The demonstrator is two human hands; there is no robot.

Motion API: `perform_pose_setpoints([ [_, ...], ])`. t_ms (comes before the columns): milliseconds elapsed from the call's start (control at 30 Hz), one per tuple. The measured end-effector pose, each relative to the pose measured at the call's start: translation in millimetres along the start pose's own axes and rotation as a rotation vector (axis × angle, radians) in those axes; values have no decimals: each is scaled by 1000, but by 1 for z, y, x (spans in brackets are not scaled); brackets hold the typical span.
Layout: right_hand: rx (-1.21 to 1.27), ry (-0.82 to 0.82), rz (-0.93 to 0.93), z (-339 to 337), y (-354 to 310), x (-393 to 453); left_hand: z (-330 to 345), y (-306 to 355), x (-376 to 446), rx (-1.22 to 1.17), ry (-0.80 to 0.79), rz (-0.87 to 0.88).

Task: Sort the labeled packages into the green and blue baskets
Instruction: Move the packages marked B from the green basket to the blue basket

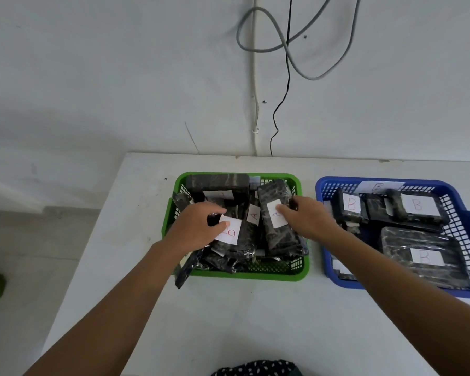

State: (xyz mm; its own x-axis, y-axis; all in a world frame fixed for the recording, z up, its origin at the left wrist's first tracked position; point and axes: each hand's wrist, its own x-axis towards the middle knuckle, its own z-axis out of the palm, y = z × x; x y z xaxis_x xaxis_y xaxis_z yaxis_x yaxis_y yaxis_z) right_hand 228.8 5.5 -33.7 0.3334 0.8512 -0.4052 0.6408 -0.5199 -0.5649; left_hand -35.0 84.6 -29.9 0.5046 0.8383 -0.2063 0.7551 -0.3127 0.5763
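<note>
The green basket (301,272) sits mid-table, piled with several black wrapped packages carrying white labels. My left hand (193,226) grips a package marked B (232,232) at the basket's left front. My right hand (308,217) rests its fingers on the label of a package marked A (278,234) at the basket's right side; whether it grips it is unclear. Another A label (254,215) shows between them. To the right stands the blue basket (326,270), holding several black packages marked B (418,206).
A white table (255,321) carries both baskets, its left edge dropping to the floor. Grey and black cables (286,63) hang on the wall behind. One black package (183,275) overhangs the green basket's front left corner. Dotted dark fabric (258,369) lies at the near edge.
</note>
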Motion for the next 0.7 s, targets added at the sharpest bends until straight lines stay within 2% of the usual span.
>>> perform_pose_setpoints([
  [100,-195,209,-191,12,-15,-6,5,0,-6,70,33,48],
  [200,-191,289,-373,18,-33,-8,7,1,-12,100,114,50],
  [267,-215,201,-471,22,-47,-7,7,-1,-17,111,142,54],
  [333,-310,15,-513,27,-62,-5,7,-4,-23,114,160,58],
  [500,-845,-304,-537,36,-90,3,9,-11,-33,114,176,75],
  [600,-855,-442,-505,37,-98,8,10,-16,-38,100,145,65],
  [700,-836,-479,-510,35,-97,11,15,-15,-41,57,103,69],
])
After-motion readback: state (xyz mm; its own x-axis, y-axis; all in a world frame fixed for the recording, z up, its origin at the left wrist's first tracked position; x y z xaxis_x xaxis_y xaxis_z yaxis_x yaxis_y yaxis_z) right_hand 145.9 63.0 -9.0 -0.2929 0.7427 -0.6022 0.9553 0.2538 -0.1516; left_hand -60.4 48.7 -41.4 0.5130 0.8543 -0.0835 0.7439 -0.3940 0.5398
